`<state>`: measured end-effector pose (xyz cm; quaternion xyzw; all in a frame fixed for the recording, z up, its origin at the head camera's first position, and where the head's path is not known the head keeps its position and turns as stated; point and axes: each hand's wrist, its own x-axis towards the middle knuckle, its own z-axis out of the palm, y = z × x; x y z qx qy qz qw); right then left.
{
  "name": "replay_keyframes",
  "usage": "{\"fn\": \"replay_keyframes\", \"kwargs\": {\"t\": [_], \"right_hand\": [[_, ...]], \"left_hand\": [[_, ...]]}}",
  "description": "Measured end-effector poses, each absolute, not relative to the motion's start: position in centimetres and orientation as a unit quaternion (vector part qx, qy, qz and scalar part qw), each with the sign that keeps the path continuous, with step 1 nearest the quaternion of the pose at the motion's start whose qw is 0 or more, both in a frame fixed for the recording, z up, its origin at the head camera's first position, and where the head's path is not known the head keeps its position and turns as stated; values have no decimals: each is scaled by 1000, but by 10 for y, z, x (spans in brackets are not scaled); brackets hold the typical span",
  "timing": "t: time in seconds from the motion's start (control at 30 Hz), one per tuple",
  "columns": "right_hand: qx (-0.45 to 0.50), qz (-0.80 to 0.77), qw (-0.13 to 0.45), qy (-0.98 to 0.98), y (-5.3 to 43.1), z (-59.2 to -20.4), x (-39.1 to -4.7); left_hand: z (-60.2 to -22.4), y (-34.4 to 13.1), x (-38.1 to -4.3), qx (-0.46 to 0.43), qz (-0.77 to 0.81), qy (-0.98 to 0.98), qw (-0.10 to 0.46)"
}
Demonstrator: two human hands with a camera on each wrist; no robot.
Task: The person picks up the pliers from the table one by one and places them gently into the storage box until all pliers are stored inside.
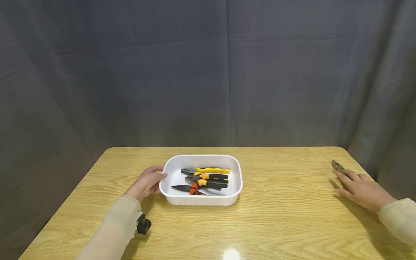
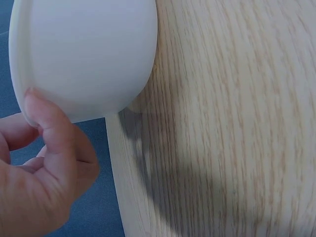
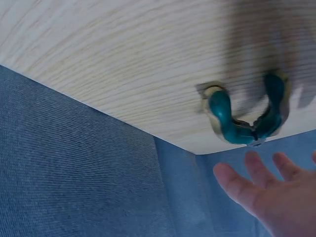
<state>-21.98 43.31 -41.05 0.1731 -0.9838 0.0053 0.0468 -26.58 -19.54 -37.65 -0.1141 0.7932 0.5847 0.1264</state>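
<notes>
A white plastic basin [image 1: 201,200] stands on the table, and my left hand [image 1: 147,183] grips its left end. In the left wrist view the thumb [image 2: 49,111] lies over the rim, with the other fingers curled below. Several pliers lie in the basin, among them yellow-and-black pliers [image 1: 212,170] and orange-and-black long-nose pliers [image 1: 181,187]. Far to the right, my right hand [image 1: 360,189] reaches over pliers [image 1: 337,165] with teal grips. The right wrist view has these pliers [image 3: 227,116] on the tabletop, handles spread, while the fingers are extended and hold nothing.
The wooden table [image 1: 286,224] has rounded far corners. Dark curtains [image 1: 182,79] hang behind it and along both sides. A small black device [image 1: 143,224] is strapped at the left wrist.
</notes>
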Motion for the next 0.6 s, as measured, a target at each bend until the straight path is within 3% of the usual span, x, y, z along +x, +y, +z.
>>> {"fn": "replay_keyframes", "kwargs": {"t": [0.6], "right_hand": [[133,18,17,-991,446,-421,-233]], "left_hand": [[-377,-195,-268,-123,586,792,124]]}}
